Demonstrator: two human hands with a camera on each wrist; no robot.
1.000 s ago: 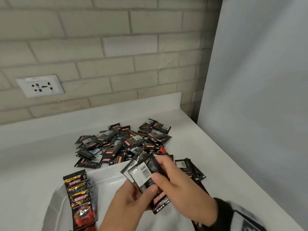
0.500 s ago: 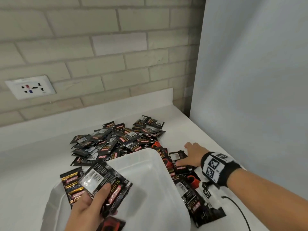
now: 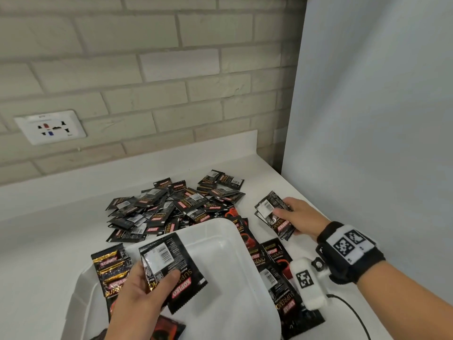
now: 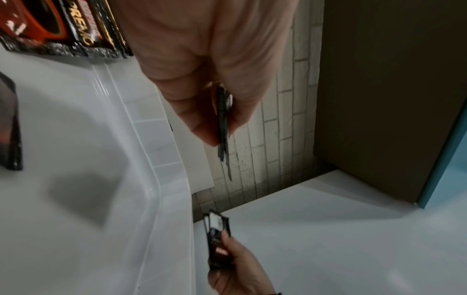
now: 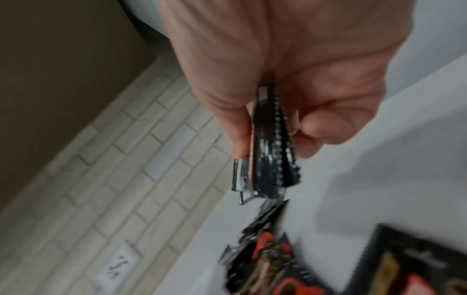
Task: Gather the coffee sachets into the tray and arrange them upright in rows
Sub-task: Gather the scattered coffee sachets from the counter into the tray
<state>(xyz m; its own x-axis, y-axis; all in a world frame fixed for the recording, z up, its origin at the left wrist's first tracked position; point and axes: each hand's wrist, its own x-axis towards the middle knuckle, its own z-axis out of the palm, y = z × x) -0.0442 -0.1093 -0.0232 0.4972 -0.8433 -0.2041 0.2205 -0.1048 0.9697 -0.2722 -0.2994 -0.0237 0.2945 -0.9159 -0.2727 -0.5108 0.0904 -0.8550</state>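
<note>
A white plastic tray [image 3: 220, 285] sits tilted on the white counter. My left hand [image 3: 147, 288] holds a small stack of black coffee sachets [image 3: 171, 271] over the tray, thumb on top; edge-on, the stack [image 4: 222, 123] shows pinched between thumb and fingers. A few sachets [image 3: 111, 268] stand at the tray's left wall. My right hand [image 3: 296, 217] grips a few sachets [image 3: 274, 214] lifted above the counter, right of the tray; these sachets [image 5: 267, 159] show edge-on and blurred. A loose pile of sachets [image 3: 176, 204] lies behind the tray.
More sachets [image 3: 282, 278] lie flat along the tray's right side. A brick wall with a white socket plate [image 3: 50, 127] stands behind the counter. A grey panel [image 3: 380, 119] closes the right side. A white tagged device [image 3: 306, 282] with a cable hangs under my right wrist.
My right hand left the stack, reached to the counter right of the tray and picked up a few sachets. My left hand kept its stack and raised it slightly over the tray.
</note>
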